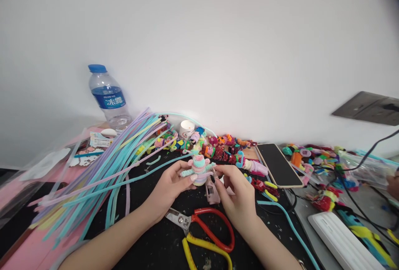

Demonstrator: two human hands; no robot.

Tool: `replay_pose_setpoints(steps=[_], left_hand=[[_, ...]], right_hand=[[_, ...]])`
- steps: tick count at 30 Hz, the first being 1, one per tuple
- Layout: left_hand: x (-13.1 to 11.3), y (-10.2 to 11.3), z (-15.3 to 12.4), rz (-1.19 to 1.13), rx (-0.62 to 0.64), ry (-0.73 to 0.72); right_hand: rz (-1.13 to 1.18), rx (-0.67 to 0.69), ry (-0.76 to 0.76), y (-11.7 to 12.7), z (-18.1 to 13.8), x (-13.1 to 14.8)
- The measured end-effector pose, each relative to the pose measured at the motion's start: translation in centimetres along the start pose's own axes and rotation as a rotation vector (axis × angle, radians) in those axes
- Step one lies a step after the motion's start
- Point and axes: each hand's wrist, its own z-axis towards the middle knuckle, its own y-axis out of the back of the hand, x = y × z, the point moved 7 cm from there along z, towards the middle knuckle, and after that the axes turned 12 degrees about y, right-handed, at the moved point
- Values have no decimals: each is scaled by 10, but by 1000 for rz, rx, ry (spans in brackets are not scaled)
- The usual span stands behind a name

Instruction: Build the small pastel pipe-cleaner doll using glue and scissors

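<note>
A small doll (198, 165) of pastel pipe cleaners, with pink, mint and cream stripes, is held upright above the black work surface. My left hand (170, 187) grips it from the left, the thumb across its lower body. On its other side my right hand (237, 193) is closed in a pinch at a lilac strand by the doll's arm; the fingertips partly hide the spot. Just below the hands lie scissors (215, 231) with one red and one yellow handle, blades apart. Behind the right fingers stands a small pink device (212, 193), partly covered.
At left lies a large bundle of pastel pipe cleaners (124, 158), with a water bottle (109, 97) behind. Several finished pipe-cleaner figures (215, 151) line the wall. A phone (279, 165), black cables (352, 191) and a white power strip (339, 239) are at right.
</note>
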Motion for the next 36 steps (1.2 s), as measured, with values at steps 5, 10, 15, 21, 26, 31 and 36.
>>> replay_pose_setpoints(steps=[5, 10, 15, 21, 26, 31, 36], left_hand=[[1, 2, 1, 40, 10, -28], [1, 1, 2, 77, 10, -45], [-2, -1, 2, 27, 35, -78], [-4, -2, 0, 27, 23, -88], [-2, -2, -1, 9, 25, -41], [1, -1, -1, -30, 25, 7], [4, -3, -1, -68, 61, 53]], right_hand=[[55, 33, -8, -3, 2, 2], [72, 94, -4, -6, 3, 3], [57, 96, -26, -7, 0, 4], [56, 82, -19, -9, -4, 6], [41, 77, -29, -10, -4, 5], [32, 97, -21, -11, -4, 4], [-4, 110, -26, -12, -5, 4]])
